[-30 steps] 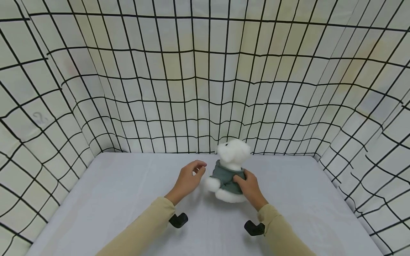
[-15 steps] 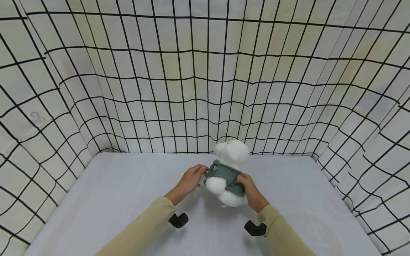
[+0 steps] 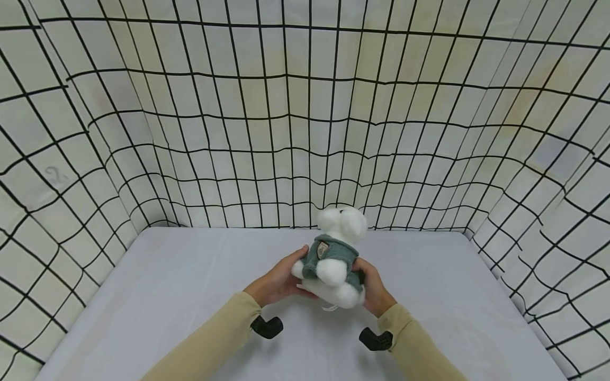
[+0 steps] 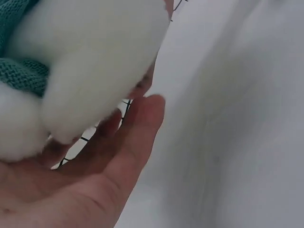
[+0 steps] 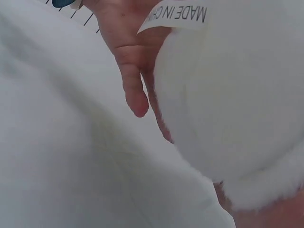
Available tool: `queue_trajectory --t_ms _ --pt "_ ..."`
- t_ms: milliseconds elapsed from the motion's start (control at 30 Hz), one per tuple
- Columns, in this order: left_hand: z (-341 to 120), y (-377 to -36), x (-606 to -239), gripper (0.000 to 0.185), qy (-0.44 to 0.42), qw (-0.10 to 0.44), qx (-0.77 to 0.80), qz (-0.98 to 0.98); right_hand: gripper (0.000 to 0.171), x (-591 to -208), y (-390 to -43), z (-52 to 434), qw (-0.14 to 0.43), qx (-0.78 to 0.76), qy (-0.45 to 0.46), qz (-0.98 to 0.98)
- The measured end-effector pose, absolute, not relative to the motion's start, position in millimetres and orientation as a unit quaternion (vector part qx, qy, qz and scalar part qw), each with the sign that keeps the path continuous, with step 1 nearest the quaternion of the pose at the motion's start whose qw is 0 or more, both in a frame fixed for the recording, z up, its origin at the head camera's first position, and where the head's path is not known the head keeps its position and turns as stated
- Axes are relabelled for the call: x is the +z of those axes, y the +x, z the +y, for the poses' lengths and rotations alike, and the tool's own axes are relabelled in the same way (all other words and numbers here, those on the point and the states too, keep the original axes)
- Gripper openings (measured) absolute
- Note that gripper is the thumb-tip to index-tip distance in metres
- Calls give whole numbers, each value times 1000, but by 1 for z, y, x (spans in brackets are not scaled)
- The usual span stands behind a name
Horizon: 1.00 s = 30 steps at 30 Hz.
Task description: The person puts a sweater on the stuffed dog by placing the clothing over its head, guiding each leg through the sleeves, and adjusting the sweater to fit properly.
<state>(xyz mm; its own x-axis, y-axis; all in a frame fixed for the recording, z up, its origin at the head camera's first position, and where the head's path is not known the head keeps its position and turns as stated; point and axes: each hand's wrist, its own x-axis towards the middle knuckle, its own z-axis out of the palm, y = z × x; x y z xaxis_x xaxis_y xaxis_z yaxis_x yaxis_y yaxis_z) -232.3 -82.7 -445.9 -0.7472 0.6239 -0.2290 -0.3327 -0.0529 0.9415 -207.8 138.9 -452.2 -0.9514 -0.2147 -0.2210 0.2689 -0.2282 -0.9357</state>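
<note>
Both hands cup the white plush toy at frame centre.
Right wrist view alone shows its label; left hand, apart earlier, now wraps curled fingers like right hand.

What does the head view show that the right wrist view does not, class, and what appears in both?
Only the head view shows the grid-patterned walls, both beige sleeves and the toy's green knitted sweater with its badge. Only the right wrist view shows the sewn-in label reading "MADE IN". Both show the white plush toy held over the pale table, with the left hand against it.
</note>
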Motion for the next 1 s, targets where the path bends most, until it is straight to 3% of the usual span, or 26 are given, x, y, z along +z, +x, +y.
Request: queue_trajectory --t_ms 200,367,433,633,700,1000 --pt "-79 -228 -442 67 151 357 745 542 22 -452 -209 136 124 -767 11 630" --pt "-80 -228 -441 65 152 321 755 551 42 -452 -214 141 78 -708 -48 700" --pt "-81 -228 -441 65 144 307 759 556 44 -451 -217 143 47 -676 -70 732" --pt "-82 -229 -442 65 109 255 756 593 25 -444 -220 144 -79 -569 -81 815" --pt "-81 -230 -442 66 103 237 751 608 25 -439 -220 144 -72 -565 -83 818" --pt "-83 -230 -445 52 113 160 680 707 56 -431 -218 149 78 -592 -107 795"
